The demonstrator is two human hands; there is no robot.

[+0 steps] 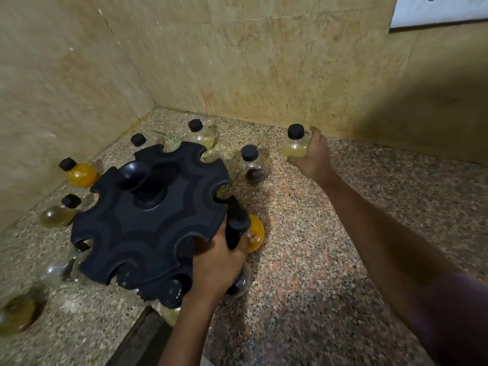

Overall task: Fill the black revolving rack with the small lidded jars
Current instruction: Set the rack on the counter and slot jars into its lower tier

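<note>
A speckled granite counter is filling the lower view, meeting tan stone walls in a corner at 11 o'clock. The black revolving rack is sitting left of centre, its notched top tilting toward the camera. The left hand is gripping the rack's rim at its 4 o'clock edge, fingers curling around a black lid of an orange jar sitting in a notch there. The right hand is reaching out to 1 o'clock, its fingers wrapping a pale yellow jar with a black cap. Loose jars are standing around the rack: a dark-contents jar at 2 o'clock, a pale jar at 12 o'clock, another black-capped jar at 11 o'clock, an orange round jar at 10 o'clock and an amber jar at 9 o'clock. Blurred jars at 7 o'clock are too smeared to describe.
</note>
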